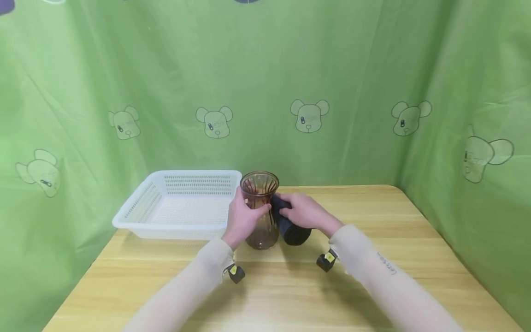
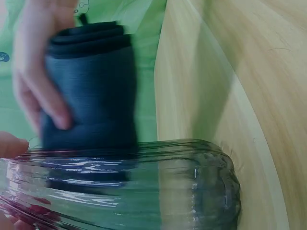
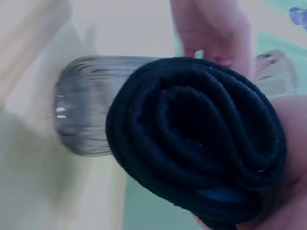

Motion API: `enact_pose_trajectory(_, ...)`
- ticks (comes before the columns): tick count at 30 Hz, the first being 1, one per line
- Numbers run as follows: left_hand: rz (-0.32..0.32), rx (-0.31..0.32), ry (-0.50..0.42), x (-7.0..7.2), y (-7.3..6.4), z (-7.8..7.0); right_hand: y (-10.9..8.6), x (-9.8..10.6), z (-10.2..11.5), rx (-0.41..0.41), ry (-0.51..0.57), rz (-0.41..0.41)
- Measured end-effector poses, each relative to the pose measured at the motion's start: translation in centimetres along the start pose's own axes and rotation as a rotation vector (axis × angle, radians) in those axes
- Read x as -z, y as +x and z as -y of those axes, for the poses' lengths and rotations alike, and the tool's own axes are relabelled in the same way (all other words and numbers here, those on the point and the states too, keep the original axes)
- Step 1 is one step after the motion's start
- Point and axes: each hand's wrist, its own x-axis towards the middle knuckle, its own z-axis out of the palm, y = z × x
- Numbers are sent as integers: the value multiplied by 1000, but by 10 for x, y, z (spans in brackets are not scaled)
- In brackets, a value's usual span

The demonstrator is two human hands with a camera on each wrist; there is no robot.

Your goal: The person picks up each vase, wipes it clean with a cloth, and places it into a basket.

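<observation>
While in hand (image 1: pixel 242 217), vase (image 1: pixel 262 233) beside basket (image 1: pixel 174 231).

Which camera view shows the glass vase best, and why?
The head view: the glass vase shows from rim to base, though the left hand covers part. The left wrist view shows its side close up but cut off; the right wrist view shows its base, the rolled dark cloth blocking much else.

A green curtain (image 1: pixel 265 74) fills the top and both sides of the frame, bear heads (image 1: pixel 309 118) printed across it; wooden table (image 1: pixel 282 295) at bottom, softly lit.
</observation>
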Motion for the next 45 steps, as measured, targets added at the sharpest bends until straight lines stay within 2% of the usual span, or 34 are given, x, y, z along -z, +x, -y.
enact_pose_trajectory(3,17,0,-22,-1,-1,-1,-1,11,7,30,5,-50)
enact_pose_trajectory(7,43,-2,-65,-2,-1,-1,-1,11,9,46,-7,-45)
enact_pose_trajectory(12,56,-10,-105,-3,-2,-1,5,-9,-3,46,-63,24)
enact_pose_trajectory(18,-5,-42,-95,-5,-1,2,8,-36,-20,-14,-88,157)
enact_pose_trajectory(21,-16,-40,-76,-5,0,3,8,-39,-24,-34,-87,176)
enact_pose_trajectory(25,-17,-32,-39,-4,0,3,7,-31,-23,-30,-84,147)
enact_pose_trajectory(32,29,9,-29,-3,-1,3,4,1,-5,21,-8,35)
enact_pose_trajectory(36,44,-28,-39,-5,-1,4,4,15,5,35,-6,-21)
enact_pose_trajectory(41,14,-79,-22,-4,1,4,6,13,6,55,-32,-29)
enact_pose_trajectory(45,15,-56,11,-3,2,3,7,-2,-1,34,-64,19)
